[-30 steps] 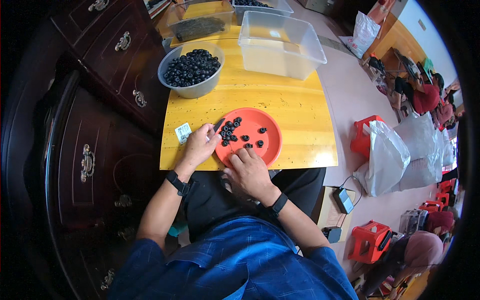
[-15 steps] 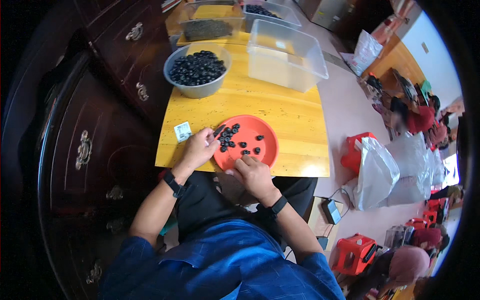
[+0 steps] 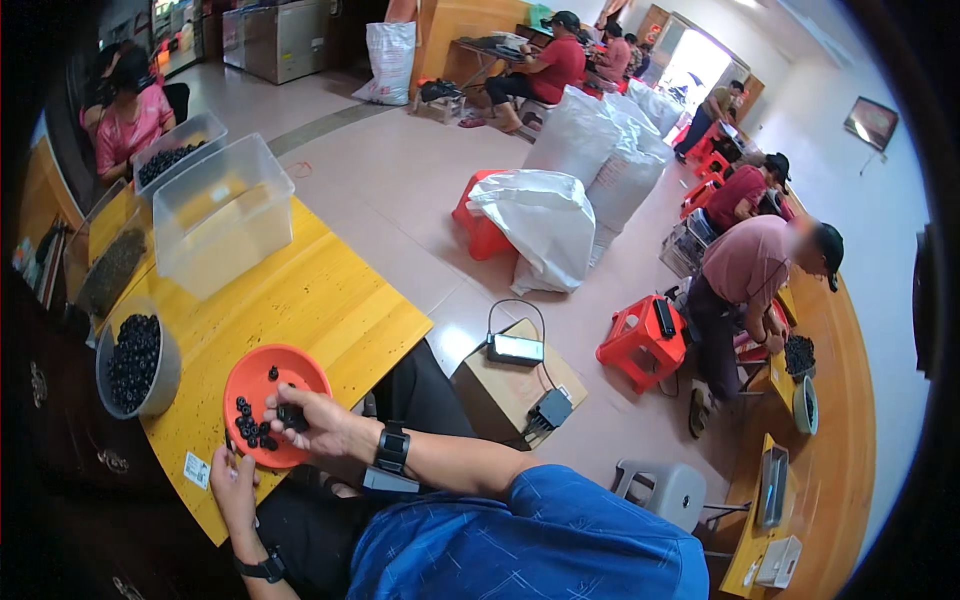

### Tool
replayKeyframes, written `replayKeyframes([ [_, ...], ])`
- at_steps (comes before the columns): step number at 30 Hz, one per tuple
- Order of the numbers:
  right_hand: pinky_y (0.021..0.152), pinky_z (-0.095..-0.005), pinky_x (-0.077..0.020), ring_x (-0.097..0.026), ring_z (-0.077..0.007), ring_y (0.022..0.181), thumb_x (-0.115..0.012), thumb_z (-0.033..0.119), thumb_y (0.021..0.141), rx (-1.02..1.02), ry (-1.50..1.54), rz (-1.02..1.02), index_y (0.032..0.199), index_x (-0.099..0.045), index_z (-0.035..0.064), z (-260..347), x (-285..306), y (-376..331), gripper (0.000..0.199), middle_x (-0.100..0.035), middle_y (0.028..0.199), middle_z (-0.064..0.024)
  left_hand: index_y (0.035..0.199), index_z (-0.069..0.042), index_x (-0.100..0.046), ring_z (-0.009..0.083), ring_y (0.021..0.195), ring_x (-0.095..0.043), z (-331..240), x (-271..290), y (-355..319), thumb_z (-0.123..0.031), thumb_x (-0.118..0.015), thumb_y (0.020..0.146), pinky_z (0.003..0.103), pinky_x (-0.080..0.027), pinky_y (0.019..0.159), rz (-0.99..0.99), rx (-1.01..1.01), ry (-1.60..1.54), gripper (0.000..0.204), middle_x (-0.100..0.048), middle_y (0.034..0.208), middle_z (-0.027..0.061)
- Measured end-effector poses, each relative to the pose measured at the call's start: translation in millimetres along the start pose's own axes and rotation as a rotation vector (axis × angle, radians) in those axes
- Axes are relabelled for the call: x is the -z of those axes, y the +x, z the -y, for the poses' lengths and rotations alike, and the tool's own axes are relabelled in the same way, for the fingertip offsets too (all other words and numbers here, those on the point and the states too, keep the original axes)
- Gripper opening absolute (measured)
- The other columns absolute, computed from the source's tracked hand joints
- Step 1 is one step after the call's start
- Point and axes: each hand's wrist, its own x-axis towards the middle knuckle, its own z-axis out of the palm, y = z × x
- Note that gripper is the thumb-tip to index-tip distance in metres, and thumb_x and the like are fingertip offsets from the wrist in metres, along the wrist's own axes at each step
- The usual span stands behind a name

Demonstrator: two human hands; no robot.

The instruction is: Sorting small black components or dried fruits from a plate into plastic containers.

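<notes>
A round orange-red plate (image 3: 285,365) sits near the front edge of the yellow table, holding several small black ring-shaped pieces (image 3: 248,425). My right hand (image 3: 325,425) is over the plate's right side, its fingers curled round a few black ring-shaped pieces (image 3: 292,416). At the plate's near left rim, my left hand (image 3: 233,490) pinches a thin dark tool (image 3: 228,441); its exact kind is too small to make out. Beside that hand a small white printed card (image 3: 196,470) lies on the table.
A clear round tub (image 3: 165,375) of black pieces stands at left on the yellow table (image 3: 345,290). Behind it are a clear rectangular bin (image 3: 225,225) and other bins. A cardboard box (image 3: 545,375) with a cabled device, red stools (image 3: 645,345), white sacks (image 3: 545,225) and seated people occupy the room.
My view has swung right, so the table now appears at left. My right hand has taken up some black pieces; my left hand stays by the plate's rim.
</notes>
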Motion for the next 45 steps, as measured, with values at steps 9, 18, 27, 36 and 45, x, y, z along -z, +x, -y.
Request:
replayKeyframes([
  [9, 0.050, -0.0175, -0.0373, -0.047, -0.0048, 0.062, -0.046, 0.031, 0.105, 0.126, -0.396, 0.184, 0.110, -0.057, 0.0094, -35.3, -3.6, -4.8, 0.025, -0.060, 0.087, 0.0014, 0.105, 0.002, -0.061, 0.0092, 0.071, -0.052, -34.2, -9.4, -28.9, -0.004, -0.064, 0.088, 0.027, -0.044, 0.062, -0.123, -0.381, 0.312, 0.019, -0.057, 0.085, 0.0022],
  [18, 0.075, -0.0317, -0.0480, -0.057, -0.0157, 0.081, -0.038, 0.028, 0.107, 0.583, -0.977, 0.175, 0.094, -0.053, 0.0014, -59.0, -1.3, -12.6, 0.033, -0.060, 0.085, -0.0066, 0.084, 0.001, -0.058, 0.0150, 0.057, -0.049, -47.9, -44.3, -47.0, -0.003, -0.070, 0.079, 0.032, -0.040, 0.054, -0.021, -0.409, 0.482, 0.014, -0.051, 0.062, 0.0064],
  [27, 0.050, -0.0237, -0.0355, -0.041, -0.0068, 0.057, -0.037, 0.033, 0.105, 0.233, -0.662, 0.208, 0.093, -0.058, 0.0105, -48.3, -12.4, -25.7, 0.033, -0.051, 0.073, 0.0012, 0.079, 0.003, -0.056, 0.0274, 0.056, -0.052, -43.2, -48.0, -38.3, -0.004, -0.070, 0.078, 0.038, -0.041, 0.055, -0.139, -0.505, 0.524, 0.016, -0.052, 0.064, 0.0147],
  [36, 0.038, -0.0181, -0.0307, -0.045, -0.0032, 0.051, -0.050, 0.024, 0.097, 0.019, -0.335, 0.154, 0.090, -0.058, 0.0090, -35.2, -6.0, -23.6, 0.018, -0.052, 0.069, 0.0026, 0.101, 0.005, -0.066, 0.0154, 0.073, -0.060, -47.9, -42.3, -29.9, -0.006, -0.067, 0.090, 0.032, -0.049, 0.067, -0.283, -0.507, 0.417, 0.016, -0.063, 0.076, 0.0070],
  [45, 0.041, -0.0155, -0.0312, -0.042, -0.0016, 0.054, -0.054, 0.033, 0.101, -0.059, -0.193, 0.163, 0.091, -0.059, 0.0126, -38.3, 8.2, -15.3, 0.023, -0.053, 0.077, 0.0048, 0.105, 0.004, -0.066, 0.0225, 0.066, -0.058, -45.1, -55.3, -33.4, 0.001, -0.068, 0.085, 0.035, -0.046, 0.060, -0.250, -0.763, 0.596, 0.021, -0.060, 0.076, 0.0105],
])
